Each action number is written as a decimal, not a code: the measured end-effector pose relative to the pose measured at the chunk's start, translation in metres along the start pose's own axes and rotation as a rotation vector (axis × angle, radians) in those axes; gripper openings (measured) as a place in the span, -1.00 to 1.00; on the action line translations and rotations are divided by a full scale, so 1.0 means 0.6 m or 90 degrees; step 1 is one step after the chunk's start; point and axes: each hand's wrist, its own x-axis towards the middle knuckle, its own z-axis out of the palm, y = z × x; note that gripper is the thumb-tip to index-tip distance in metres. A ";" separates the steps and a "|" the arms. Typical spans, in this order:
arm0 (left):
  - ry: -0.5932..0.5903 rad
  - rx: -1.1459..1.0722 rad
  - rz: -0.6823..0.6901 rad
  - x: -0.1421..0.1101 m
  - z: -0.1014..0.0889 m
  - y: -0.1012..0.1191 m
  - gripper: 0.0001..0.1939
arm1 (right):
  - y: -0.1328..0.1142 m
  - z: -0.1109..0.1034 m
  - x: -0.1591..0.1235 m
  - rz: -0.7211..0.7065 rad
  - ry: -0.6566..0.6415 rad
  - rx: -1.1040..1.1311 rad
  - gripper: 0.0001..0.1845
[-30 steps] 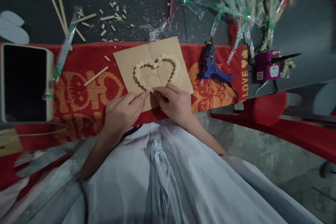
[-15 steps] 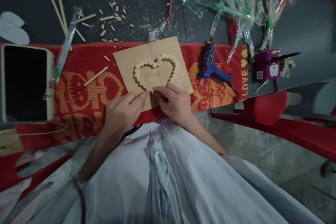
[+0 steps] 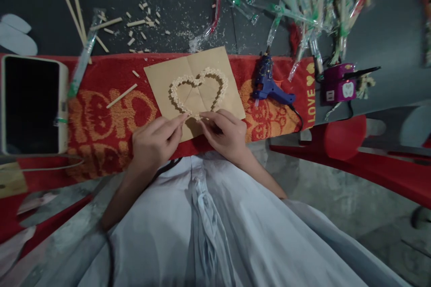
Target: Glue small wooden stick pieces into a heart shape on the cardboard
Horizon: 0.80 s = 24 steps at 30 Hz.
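A heart-shaped ring of small pale wooden pieces [image 3: 175, 94] lies on a creased sheet of brown paper [image 3: 158, 78]. My left hand [image 3: 158, 139] has its fingers closed at the left side of the heart's lower point. On the other side of that point, my right hand [image 3: 225, 132] pinches the edge with thumb and forefinger. The fingertips partly cover the bottom of the heart. A blue glue gun [image 3: 269, 83] rests on the red towel [image 3: 235, 67], right of the paper.
A tablet-like device [image 3: 32, 105] lies at the left. Wooden sticks [image 3: 121, 95] and small cut pieces [image 3: 130, 41] are scattered about. Several wrapped sticks [image 3: 316, 4] lie at the back right, near a purple box [image 3: 338, 83]. A red stool [image 3: 345, 136] stands beyond the table edge.
My fingertips have moved slightly apart at the heart's lower point, the left hand shifting a little left. The heart and paper keep their place, while the whole view has shifted slightly.
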 end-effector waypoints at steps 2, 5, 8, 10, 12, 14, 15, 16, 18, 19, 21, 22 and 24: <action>0.035 -0.127 -0.034 0.003 0.000 0.013 -0.78 | -0.003 -0.005 -0.001 -0.036 0.052 0.033 -0.83; 0.006 -0.328 -0.132 0.009 0.005 0.038 -0.82 | -0.004 -0.008 -0.004 -0.070 0.126 0.043 -0.86; -0.030 -0.436 -0.244 0.014 0.010 0.062 -0.85 | -0.001 -0.013 -0.007 -0.094 0.153 0.031 -0.86; -0.022 -0.456 -0.259 0.018 0.011 0.074 -0.88 | 0.000 -0.018 -0.010 -0.112 0.155 0.027 -0.90; -0.012 -0.447 -0.241 0.020 0.011 0.083 -0.92 | 0.000 -0.022 -0.013 -0.125 0.152 0.023 -0.93; -0.001 -0.422 -0.205 0.021 0.009 0.089 -0.95 | 0.001 -0.027 -0.017 -0.138 0.151 0.021 -0.96; 0.011 -0.405 -0.181 0.021 0.007 0.092 -0.95 | 0.003 -0.030 -0.019 -0.148 0.151 0.021 -0.97; 0.024 -0.382 -0.157 0.021 0.006 0.093 -0.93 | 0.006 -0.034 -0.021 -0.157 0.151 0.017 -0.96; 0.053 -0.324 -0.113 0.022 0.002 0.097 -0.91 | 0.021 -0.048 -0.024 -0.147 0.150 -0.009 -0.92; 0.065 -0.293 -0.095 0.023 0.001 0.098 -0.91 | 0.032 -0.059 -0.025 -0.120 0.144 -0.034 -0.88; 0.080 -0.249 -0.068 0.025 0.002 0.101 -0.91 | 0.062 -0.088 -0.024 -0.020 0.116 -0.107 -0.81; 0.085 -0.248 -0.062 0.026 0.005 0.101 -0.91 | 0.079 -0.105 -0.023 0.045 0.094 -0.150 -0.77; 0.101 -0.299 -0.072 0.028 0.015 0.102 -0.93 | 0.116 -0.140 -0.022 0.142 0.075 -0.246 -0.71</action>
